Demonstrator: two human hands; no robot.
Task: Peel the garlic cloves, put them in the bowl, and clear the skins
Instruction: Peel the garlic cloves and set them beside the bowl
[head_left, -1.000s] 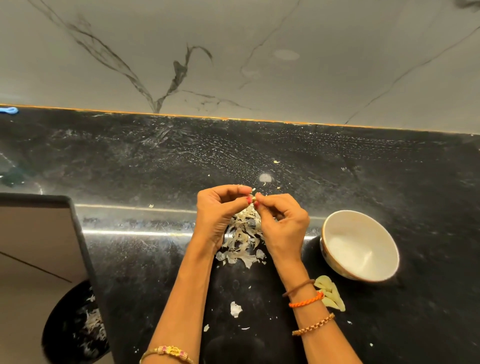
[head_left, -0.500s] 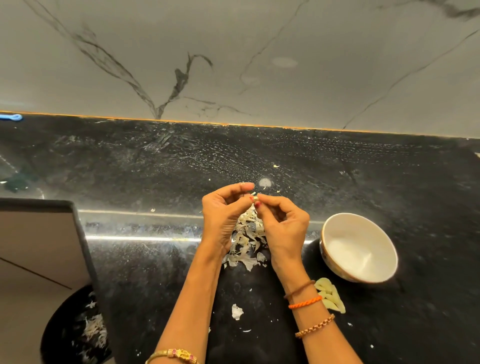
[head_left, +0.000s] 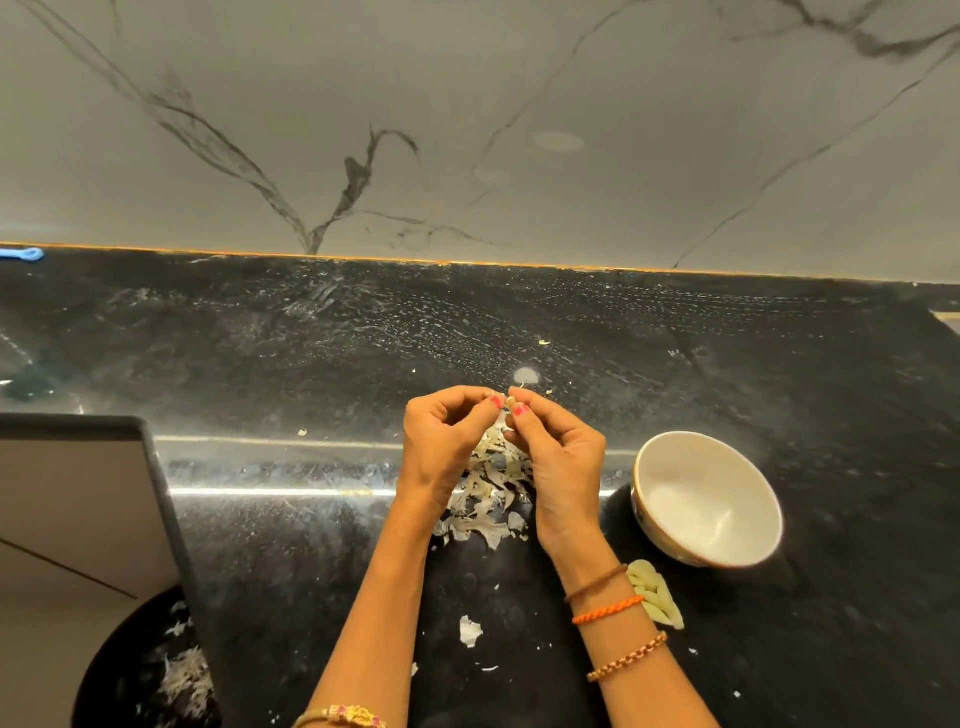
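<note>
Both hands, left (head_left: 451, 441) and right (head_left: 558, 457), pinch one clove (head_left: 510, 401) over the skins (head_left: 491, 493), so peelings likely drop onto that heap. Peeled cloves (head_left: 655, 595) lie on the desk (head_left: 831, 389) just beside the bowl (head_left: 707, 498), within easy reach.

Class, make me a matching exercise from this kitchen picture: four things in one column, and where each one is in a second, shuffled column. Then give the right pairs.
Things:
1. bowl
2. skins
3. peeled cloves
4. clove

Places:
A. pinched between the fingertips of both hands
B. heaped on the counter under the hands
C. lying on the counter beside the right wrist
D. standing on the counter right of the right hand, nothing in it

Pairs: 1-D, 2-B, 3-C, 4-A

The left hand and right hand meet above the counter.
</note>
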